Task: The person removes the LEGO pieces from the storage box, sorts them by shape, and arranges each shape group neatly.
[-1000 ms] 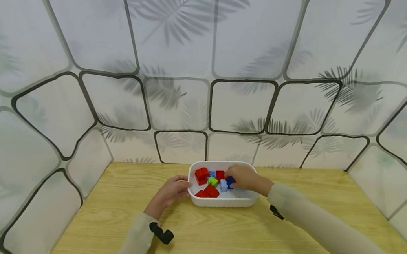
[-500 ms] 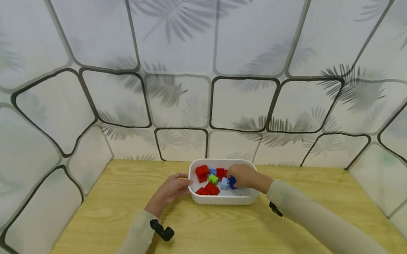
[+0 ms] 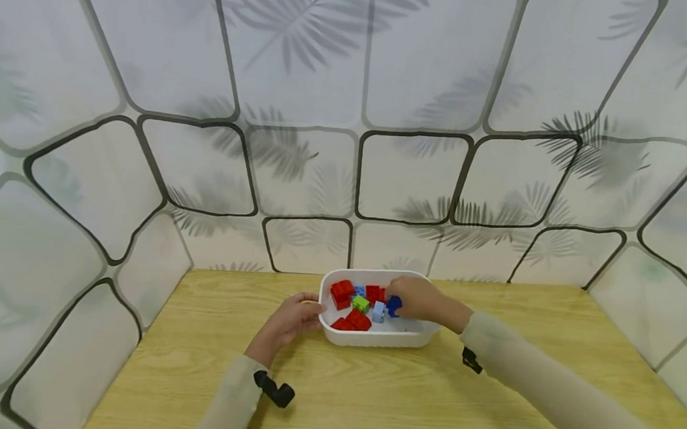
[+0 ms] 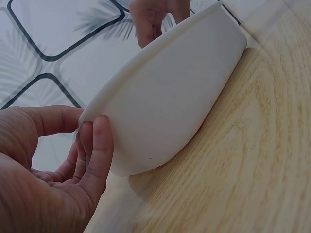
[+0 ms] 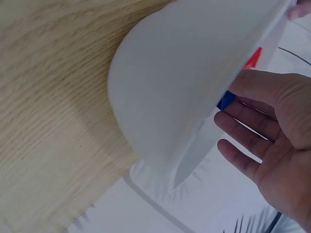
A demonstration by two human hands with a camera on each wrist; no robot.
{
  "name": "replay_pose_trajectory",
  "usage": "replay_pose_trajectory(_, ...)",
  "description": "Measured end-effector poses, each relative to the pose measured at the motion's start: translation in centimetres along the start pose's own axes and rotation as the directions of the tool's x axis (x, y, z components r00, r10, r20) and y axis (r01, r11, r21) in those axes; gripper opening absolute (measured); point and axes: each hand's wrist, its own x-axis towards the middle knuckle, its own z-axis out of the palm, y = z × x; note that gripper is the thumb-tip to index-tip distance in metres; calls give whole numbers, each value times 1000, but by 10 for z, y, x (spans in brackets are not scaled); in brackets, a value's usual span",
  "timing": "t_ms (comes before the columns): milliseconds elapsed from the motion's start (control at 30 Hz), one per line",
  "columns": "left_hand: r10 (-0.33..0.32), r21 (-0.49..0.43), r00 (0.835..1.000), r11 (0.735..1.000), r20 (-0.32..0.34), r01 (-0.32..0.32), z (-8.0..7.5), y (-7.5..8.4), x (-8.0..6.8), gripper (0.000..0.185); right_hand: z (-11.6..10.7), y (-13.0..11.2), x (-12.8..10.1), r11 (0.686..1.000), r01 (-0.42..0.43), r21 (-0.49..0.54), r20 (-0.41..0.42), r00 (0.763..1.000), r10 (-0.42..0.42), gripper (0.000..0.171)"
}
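Note:
A white plastic tub (image 3: 378,340) holds toy building bricks. At its left end, my left hand (image 3: 288,318) pinches the rim; in the left wrist view the thumb and fingers grip both sides of the wall (image 4: 165,92). My right hand (image 3: 415,299) reaches in over the right end and pinches a dark blue brick (image 3: 393,306), seen just past the rim as a blue patch (image 5: 226,100) in the right wrist view. Beside it inside the tub sit a light blue brick (image 3: 378,312), a lime green brick (image 3: 360,304) and several red bricks (image 3: 341,294).
The tub stands on a wood-grain table (image 3: 331,393), near its back edge. Behind and at both sides rise patterned white walls (image 3: 298,171) with leaf prints. A black device (image 3: 274,390) is strapped at the left wrist, another (image 3: 471,360) at the right.
My right hand has shifted slightly to the right inside the tub, and the dark blue brick with it. My left hand stays on the rim; the other bricks keep their places.

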Motion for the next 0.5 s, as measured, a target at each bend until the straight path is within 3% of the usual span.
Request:
replay_pose_trajectory(200,7,-3,1000,1000,-6,-7,2,0,0,39,-10,-13,-20,991,82,108,-173,983,-63,25)
replay_pose_trajectory(500,18,-27,1000,999,-3,-18,3,-1,1,34,-2,-40,-37,950,244,197,-423,895,-142,28)
